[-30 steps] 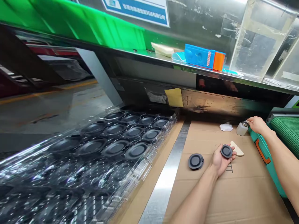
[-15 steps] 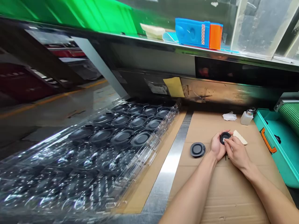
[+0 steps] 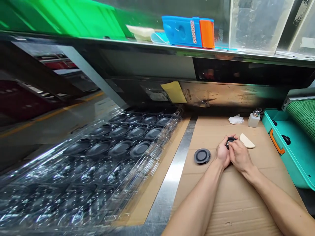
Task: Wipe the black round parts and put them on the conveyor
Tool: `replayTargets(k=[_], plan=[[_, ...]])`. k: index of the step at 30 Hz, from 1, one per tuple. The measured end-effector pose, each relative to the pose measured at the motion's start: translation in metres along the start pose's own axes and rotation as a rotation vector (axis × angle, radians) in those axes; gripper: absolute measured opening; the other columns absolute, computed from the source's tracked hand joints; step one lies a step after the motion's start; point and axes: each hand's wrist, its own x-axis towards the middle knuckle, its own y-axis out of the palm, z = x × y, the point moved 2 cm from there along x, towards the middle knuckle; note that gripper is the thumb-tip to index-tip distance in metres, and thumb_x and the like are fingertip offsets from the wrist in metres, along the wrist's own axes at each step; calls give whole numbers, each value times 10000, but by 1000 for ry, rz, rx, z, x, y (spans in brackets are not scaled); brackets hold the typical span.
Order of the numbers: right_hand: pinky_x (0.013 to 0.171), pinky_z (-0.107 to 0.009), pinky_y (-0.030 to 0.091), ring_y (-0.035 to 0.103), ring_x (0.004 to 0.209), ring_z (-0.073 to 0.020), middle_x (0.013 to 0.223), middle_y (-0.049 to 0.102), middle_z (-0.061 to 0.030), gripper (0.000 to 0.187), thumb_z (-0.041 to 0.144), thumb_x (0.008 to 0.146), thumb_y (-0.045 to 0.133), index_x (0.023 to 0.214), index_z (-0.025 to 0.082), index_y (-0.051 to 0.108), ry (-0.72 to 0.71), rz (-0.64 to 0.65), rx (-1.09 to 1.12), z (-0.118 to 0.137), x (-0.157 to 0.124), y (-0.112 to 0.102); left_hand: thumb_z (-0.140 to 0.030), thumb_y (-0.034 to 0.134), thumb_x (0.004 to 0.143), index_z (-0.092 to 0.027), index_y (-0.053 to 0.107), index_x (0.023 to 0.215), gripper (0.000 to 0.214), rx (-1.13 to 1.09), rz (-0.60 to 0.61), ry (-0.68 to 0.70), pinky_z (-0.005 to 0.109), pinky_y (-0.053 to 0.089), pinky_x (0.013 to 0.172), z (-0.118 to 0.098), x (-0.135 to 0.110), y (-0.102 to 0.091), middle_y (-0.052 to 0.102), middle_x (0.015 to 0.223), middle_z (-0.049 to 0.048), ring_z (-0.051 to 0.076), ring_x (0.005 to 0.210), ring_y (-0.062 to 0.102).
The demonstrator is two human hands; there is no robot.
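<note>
My left hand (image 3: 222, 153) is closed round a small black disc-shaped part (image 3: 230, 139), its face tilted and partly hidden by fingers. My right hand (image 3: 240, 155) pinches a small white wad (image 3: 228, 143), like cloth or tissue, pressed to the disc's face. To the left of my hands a larger black round lid-like part (image 3: 202, 156) with a hinge tab lies flat on the cardboard (image 3: 226, 203). A cream half-round pad (image 3: 246, 141) lies just beyond my right hand.
Left is a clear plastic tray (image 3: 150, 164) with rows of black round parts. At the back are a crumpled white tissue (image 3: 236, 120) and a pump bottle (image 3: 254, 119). A teal bin (image 3: 297, 173) stands right, beside a green belt (image 3: 304, 113). A shelf (image 3: 137, 44) overhangs.
The view has shifted, so most things appear further left. In my left hand the disc looks more tilted, and my right fingers cover more of it, still pressing the white wad.
</note>
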Motion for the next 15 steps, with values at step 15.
replayTargets(k=[15], plan=[[781, -358, 486, 538, 868, -223, 917, 597, -98, 259, 177, 974, 417, 1015, 176, 672, -38, 104, -16, -2, 0, -7, -345, 489, 948, -134, 684, 1044, 303, 20, 20, 4, 379, 526, 909, 2, 1, -1, 702, 952, 104, 229, 944, 677]])
